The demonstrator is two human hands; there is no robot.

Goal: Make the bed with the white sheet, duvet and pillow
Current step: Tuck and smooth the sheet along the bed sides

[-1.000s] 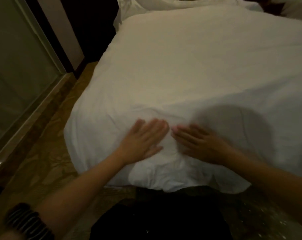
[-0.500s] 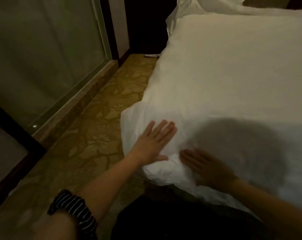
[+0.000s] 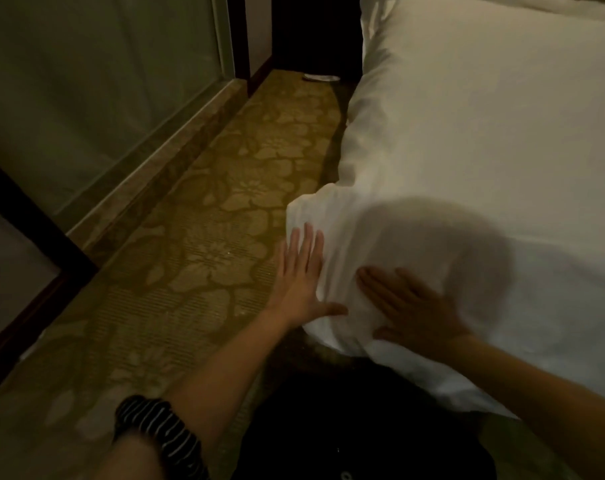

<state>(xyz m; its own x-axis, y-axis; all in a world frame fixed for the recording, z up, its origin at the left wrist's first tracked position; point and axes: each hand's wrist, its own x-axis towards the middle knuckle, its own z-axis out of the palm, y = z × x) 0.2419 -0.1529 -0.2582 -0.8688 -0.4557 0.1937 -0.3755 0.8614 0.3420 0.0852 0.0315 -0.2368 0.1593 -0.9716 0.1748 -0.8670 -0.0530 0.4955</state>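
The white duvet [image 3: 474, 140] covers the bed and hangs over its near left corner. My left hand [image 3: 301, 275] lies flat with straight fingers against the left side of that corner. My right hand [image 3: 408, 306] presses flat on the front face of the same corner, fingers spread and pointing left. A round shadow falls on the duvet above my right hand. Bunched white bedding [image 3: 374, 15] shows at the far top of the bed; whether it is a pillow I cannot tell.
A patterned yellow carpet [image 3: 225, 216] runs along the bed's left side. A glass panel [image 3: 96, 81] with a stone sill borders it on the left. Dark furniture [image 3: 34, 251] juts in at the near left. A small white object [image 3: 320, 77] lies on the floor far back.
The view has swung left, from the bed's foot to its left corner. Both hands slid left along the duvet; my left hand went from the top to the corner's side.
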